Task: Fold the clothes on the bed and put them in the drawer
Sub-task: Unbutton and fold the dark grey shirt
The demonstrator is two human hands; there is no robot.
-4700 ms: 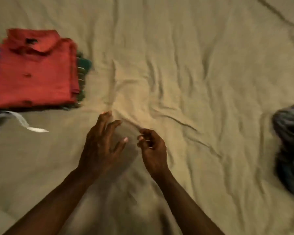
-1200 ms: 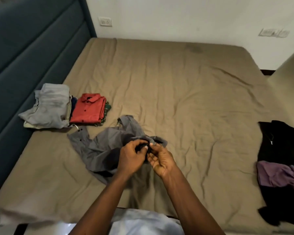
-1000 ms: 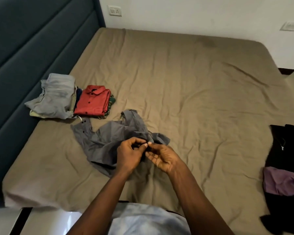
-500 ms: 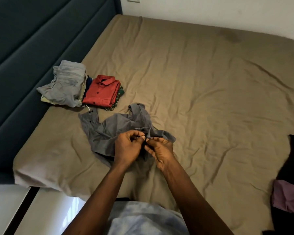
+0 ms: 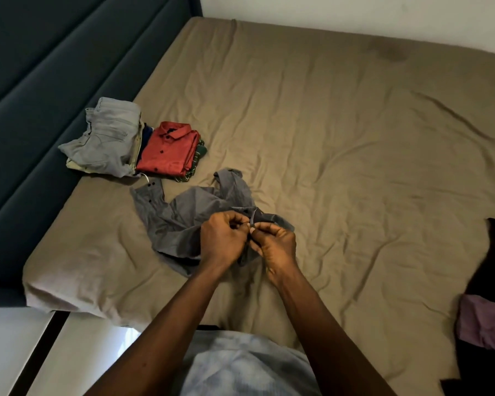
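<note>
Both hands, left hand [image 5: 222, 241] and right hand [image 5: 275, 242], pinch grey shirt [image 5: 180, 221] at its placket. Light, limp cloth; best held by collar or shoulders.

From my seat the feed looks dim but evenly lit, a soft warm light with no hard beam. The sheet on the bed [image 5: 326, 138] shows gentle shadows in its creases, the deepest toward the right edge. Beneath the left hand [image 5: 222, 241] and right hand [image 5: 275, 244], a faint shadow darkens the grey shirt [image 5: 183, 221] and the sheet by the near edge. Off the near left corner a white surface [image 5: 92, 352] glares, washed out. The headboard [image 5: 40, 95] along the left edge reads very dark, and the black garment [image 5: 492, 252] at the right edge is crushed to flat black. The wide lens bows the far edge. Detail is slightly soft, and I see no motion blur.
</note>
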